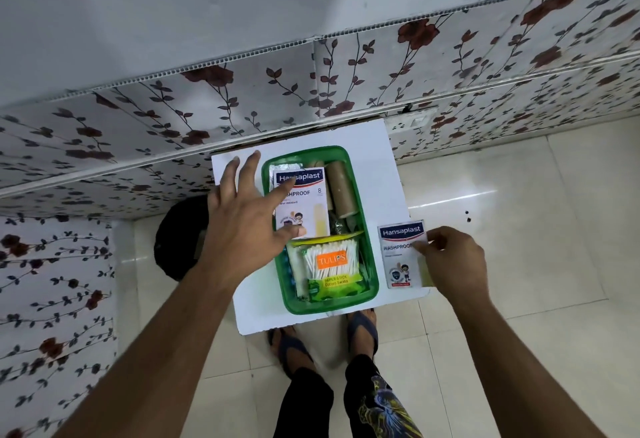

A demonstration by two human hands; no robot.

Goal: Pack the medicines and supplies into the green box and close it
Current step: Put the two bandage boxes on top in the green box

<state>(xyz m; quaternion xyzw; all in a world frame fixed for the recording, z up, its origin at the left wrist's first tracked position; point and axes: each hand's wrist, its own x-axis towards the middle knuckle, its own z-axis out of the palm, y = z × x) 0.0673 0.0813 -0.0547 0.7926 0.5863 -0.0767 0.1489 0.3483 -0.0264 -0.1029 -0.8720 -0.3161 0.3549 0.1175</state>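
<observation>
The green box [369, 240] lies open on a small white table [384, 174]. Inside it are a Hansaplast plaster packet [308, 200], brown cardboard rolls [341, 191] and a Tulips cotton swab pack [332, 266]. My left hand [242, 216] is spread over the box's left edge, its fingers apart, with the thumb and a fingertip resting on the packet inside. A second Hansaplast packet [398, 254] lies on the table right of the box. My right hand [450, 261] pinches that packet's right edge.
The table stands against a floral-patterned wall [311, 91]. A dark round object [180, 236] sits on the tiled floor to the left. My feet in sandals [360, 330] are just under the table's near edge.
</observation>
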